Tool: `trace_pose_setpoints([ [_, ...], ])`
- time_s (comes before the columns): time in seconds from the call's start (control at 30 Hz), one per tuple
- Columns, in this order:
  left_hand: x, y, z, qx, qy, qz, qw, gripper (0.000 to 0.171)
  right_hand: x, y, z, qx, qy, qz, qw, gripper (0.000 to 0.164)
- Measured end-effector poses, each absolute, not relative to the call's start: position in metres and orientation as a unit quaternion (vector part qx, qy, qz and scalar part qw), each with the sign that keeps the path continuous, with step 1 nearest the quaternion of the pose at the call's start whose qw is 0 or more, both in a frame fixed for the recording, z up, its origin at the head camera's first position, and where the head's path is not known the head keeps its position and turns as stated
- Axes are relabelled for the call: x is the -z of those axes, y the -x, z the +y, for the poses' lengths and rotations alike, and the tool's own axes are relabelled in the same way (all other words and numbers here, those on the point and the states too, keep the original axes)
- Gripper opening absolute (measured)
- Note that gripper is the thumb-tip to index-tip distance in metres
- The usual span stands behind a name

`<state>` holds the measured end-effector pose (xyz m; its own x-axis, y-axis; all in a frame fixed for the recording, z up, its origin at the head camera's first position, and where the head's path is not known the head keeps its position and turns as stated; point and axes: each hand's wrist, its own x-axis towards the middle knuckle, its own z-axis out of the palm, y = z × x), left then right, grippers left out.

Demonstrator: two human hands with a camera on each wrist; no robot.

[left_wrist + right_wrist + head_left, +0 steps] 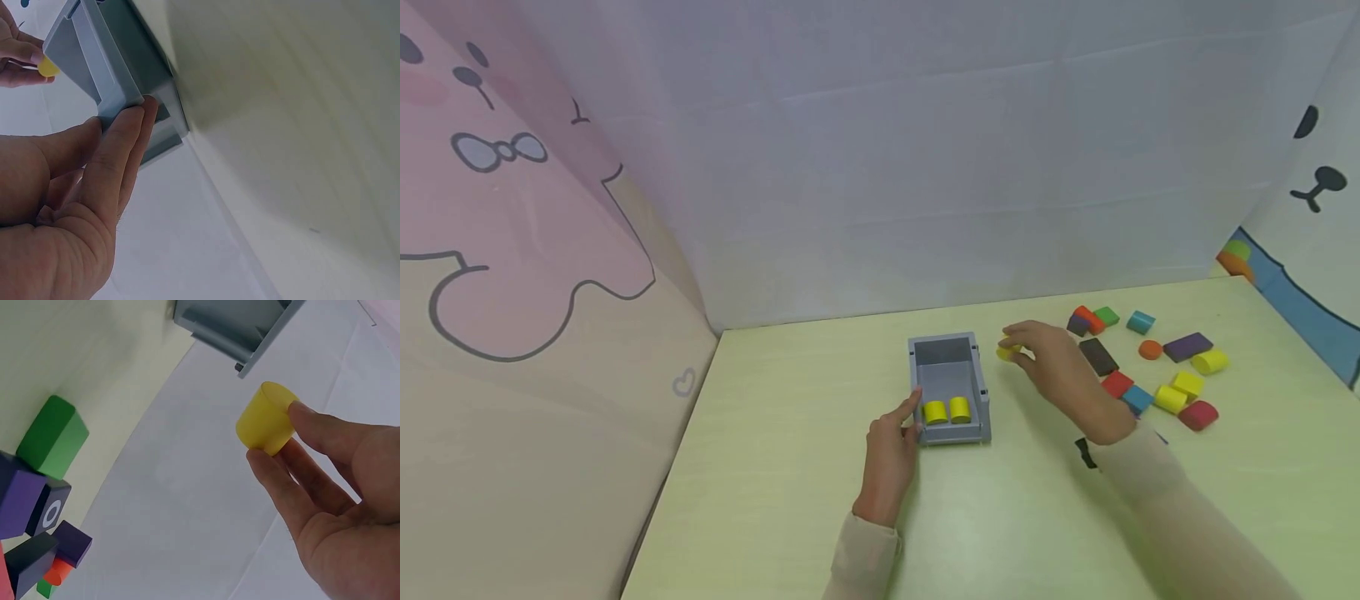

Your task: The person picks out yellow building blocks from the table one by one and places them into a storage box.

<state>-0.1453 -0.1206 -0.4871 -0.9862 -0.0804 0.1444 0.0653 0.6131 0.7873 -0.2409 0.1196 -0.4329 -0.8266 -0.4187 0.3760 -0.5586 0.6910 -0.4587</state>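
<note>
On the bench [775, 500] I see a gray box [946, 375]. My left hand [891, 454] pinches its near left side. My right hand [1060, 367] points left, fingers bent, pinching a yellow block [265, 419] up in the air, just right of the box.

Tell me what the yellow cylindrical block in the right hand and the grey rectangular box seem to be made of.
Yellow cylindrical block: possibly painted wood, smooth and satin, from its even, opaque colour; plastic can't be ruled out. Grey rectangular box: probably moulded plastic, semi-matt, from its uniform colour and thin, straight-edged walls.
</note>
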Motion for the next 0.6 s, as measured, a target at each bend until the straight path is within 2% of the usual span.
trace_pose_setpoints([
  [0.2, 0.485, 0.144, -0.120, 0.442, -0.006, -0.894, 0.081, 0.056, 0.431, 0.240, 0.111, -0.298, -0.284, -0.901, 0.137, 0.022],
  [0.6, 0.485, 0.144, -0.120, 0.439, -0.003, -0.895, 0.078, 0.054, 0.426, 0.232, 0.086, -0.305, -0.299, -0.898, 0.112, 0.022],
])
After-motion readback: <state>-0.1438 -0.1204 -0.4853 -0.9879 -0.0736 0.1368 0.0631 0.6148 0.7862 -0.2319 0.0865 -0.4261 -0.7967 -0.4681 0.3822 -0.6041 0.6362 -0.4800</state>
